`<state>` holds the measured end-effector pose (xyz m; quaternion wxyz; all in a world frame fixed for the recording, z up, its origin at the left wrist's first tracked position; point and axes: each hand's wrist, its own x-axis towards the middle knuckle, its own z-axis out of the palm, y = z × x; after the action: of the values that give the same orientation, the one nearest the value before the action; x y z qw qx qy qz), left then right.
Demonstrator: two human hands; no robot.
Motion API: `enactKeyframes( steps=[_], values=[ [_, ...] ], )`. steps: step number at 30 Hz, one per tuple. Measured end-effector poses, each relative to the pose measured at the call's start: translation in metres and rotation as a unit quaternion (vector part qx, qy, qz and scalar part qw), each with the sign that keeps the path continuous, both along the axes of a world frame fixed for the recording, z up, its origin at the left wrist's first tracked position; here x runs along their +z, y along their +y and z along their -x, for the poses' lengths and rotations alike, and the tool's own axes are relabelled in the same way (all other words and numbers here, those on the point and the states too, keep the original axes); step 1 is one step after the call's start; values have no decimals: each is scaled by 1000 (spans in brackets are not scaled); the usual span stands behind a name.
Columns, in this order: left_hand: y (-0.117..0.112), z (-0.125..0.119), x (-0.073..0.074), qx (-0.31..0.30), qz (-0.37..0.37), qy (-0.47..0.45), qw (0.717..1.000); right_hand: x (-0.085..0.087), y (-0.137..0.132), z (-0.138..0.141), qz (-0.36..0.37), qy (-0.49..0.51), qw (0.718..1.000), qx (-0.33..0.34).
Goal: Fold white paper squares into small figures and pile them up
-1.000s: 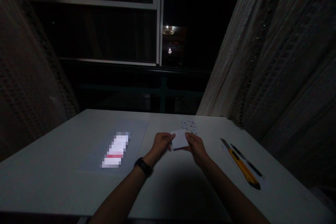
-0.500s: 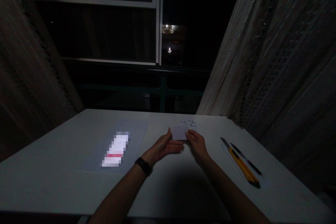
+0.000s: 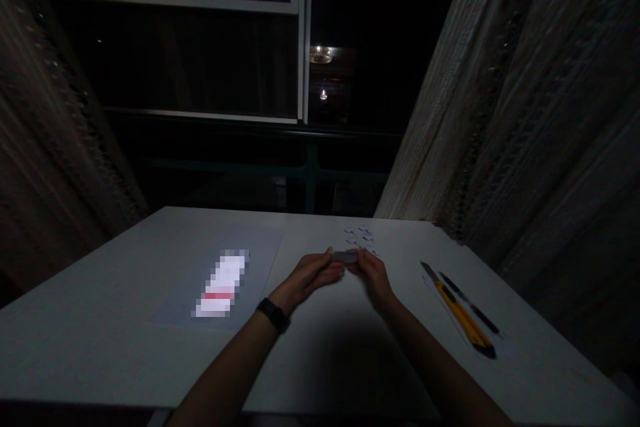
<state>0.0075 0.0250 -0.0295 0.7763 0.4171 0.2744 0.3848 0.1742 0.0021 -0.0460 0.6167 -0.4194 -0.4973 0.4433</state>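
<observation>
A small piece of paper (image 3: 344,257) is held up between my hands over the middle of the white table. It shows as a narrow, greyish strip, tilted or folded; which of the two I cannot tell. My left hand (image 3: 315,273), with a dark band on its wrist, pinches the left end between thumb and fingers. My right hand (image 3: 373,273) grips the right end, its fingertips partly hidden behind the paper. Just beyond my hands, several small paper pieces with dark marks (image 3: 359,236) lie on the table.
A yellow utility knife (image 3: 463,320) lies at right beside a black pen (image 3: 470,303) and a thin, light strip. On the left, a large sheet (image 3: 265,273) lies under a bright, pixelated rectangle (image 3: 223,283). Curtains (image 3: 440,100) flank the dark window behind the white table (image 3: 115,280).
The paper faced me as a pale rectangle before; now it shows as a thin, darker strip. My hands have drawn slightly closer together, and more of the marked pieces show behind them.
</observation>
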Motion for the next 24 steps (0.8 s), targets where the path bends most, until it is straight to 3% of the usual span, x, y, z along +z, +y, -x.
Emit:
enactKeyframes(
  steps=[8, 17, 24],
  values=[
    [-1, 1, 1, -10, -36, -1, 999, 0, 0, -3, -32, -69, 997, -6],
    [-2, 0, 5, 23, -56, -13, 998, 12, -9, 1, -38, -41, 996, 73],
    [2, -6, 2, 174, -136, 61, 973, 4, -4, 2, -31, -19, 993, 116]
  ],
)
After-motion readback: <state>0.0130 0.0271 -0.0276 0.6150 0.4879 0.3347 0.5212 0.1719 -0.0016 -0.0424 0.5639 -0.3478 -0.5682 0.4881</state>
